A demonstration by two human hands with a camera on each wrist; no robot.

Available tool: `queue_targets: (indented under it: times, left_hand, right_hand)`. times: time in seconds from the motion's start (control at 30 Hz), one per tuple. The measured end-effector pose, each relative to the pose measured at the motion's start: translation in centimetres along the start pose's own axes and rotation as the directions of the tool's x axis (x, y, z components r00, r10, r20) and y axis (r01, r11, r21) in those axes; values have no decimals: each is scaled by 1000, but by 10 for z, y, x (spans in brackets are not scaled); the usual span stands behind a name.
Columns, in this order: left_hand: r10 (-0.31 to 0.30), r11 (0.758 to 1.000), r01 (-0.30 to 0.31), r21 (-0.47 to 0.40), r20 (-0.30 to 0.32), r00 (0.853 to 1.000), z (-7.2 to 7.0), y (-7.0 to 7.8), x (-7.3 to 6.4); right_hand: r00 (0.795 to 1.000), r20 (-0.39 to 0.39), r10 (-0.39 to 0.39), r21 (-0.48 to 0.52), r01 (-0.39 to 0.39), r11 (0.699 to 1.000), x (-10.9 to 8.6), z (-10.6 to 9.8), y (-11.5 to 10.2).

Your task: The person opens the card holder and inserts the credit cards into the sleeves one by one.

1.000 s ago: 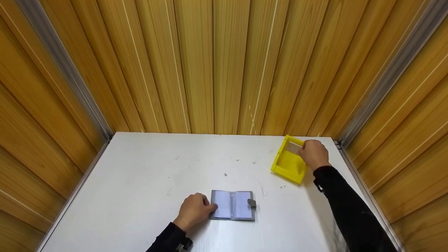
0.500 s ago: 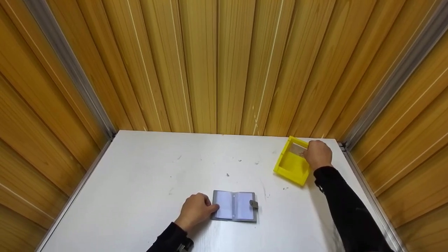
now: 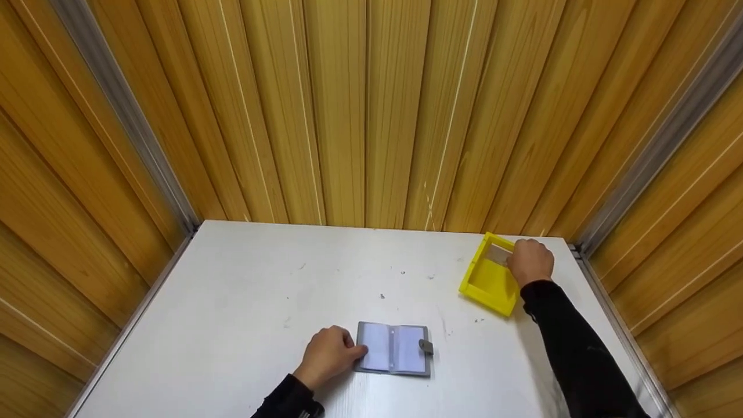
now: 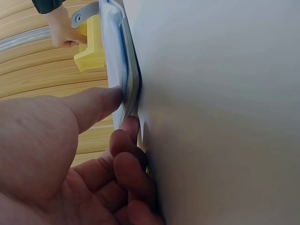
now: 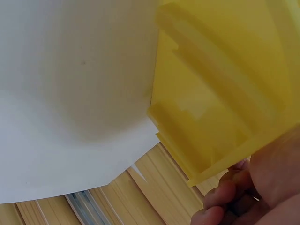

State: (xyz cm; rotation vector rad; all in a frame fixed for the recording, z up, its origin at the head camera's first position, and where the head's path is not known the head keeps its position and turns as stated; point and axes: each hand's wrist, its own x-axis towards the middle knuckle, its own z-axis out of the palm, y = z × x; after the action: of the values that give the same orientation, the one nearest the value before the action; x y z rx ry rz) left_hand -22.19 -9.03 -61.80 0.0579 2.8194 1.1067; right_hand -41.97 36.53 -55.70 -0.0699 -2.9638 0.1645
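A small grey card holder (image 3: 393,348) lies opened flat on the white table, pale plastic sleeves facing up and a snap tab at its right edge. My left hand (image 3: 328,355) pinches its left edge; in the left wrist view the thumb presses on the sleeves with fingertips at the cover's edge. At the back right, my right hand (image 3: 530,260) grips a yellow bin (image 3: 490,302) by its right side, tilting it so its inside faces the camera. A pale, flat card-like piece (image 3: 498,255) shows inside, partly hidden by the hand. The right wrist view shows the bin's ridged outside (image 5: 220,79).
The white table (image 3: 244,325) carries small dark marks. Wood-panelled walls (image 3: 336,116) enclose it at the back and both sides, with metal posts (image 3: 656,139) in the corners. The bin stands close to the back right corner.
The head view has shifted slightly, so everything sits a little further right and lower in it. Both hands keep their holds, and the card holder and bin stay in place.
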Motion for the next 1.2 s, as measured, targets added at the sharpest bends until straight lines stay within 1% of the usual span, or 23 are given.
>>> queue_targets:
  times: [0.1, 0.33, 0.5, 0.67, 0.87, 1.03, 1.2]
  left_hand:
    - [-7, 1000, 7, 10, 0, 1000, 0, -2, 0]
    - [9, 1000, -9, 4, -9, 1000, -1, -6, 1]
    - [6, 1000, -6, -5, -12, 1000, -2, -4, 1]
    - [-6, 1000, 6, -8, 2, 1000, -3, -1, -1]
    - [12, 1000, -12, -7, 5, 1000, -5, 2, -3]
    - [-1, 1000, 1, -2, 6, 1000, -5, 2, -2]
    - [10, 1000, -10, -6, -3, 1000, -5, 1, -2]
  right_hand:
    - [1000, -5, 2, -3, -2, 1000, 0, 3, -1]
    - [1000, 13, 26, 3, -26, 1000, 3, 6, -2]
    - [999, 18, 42, 13, -42, 999, 6, 3, -3]
    - [998, 8, 60, 16, -60, 998, 5, 3, -3]
    - [997, -2, 75, 5, -75, 997, 3, 7, 1]
    - [997, 1, 79, -10, -79, 997, 6, 10, 3]
    - [996, 2, 88, 6, -88, 996, 7, 10, 3]
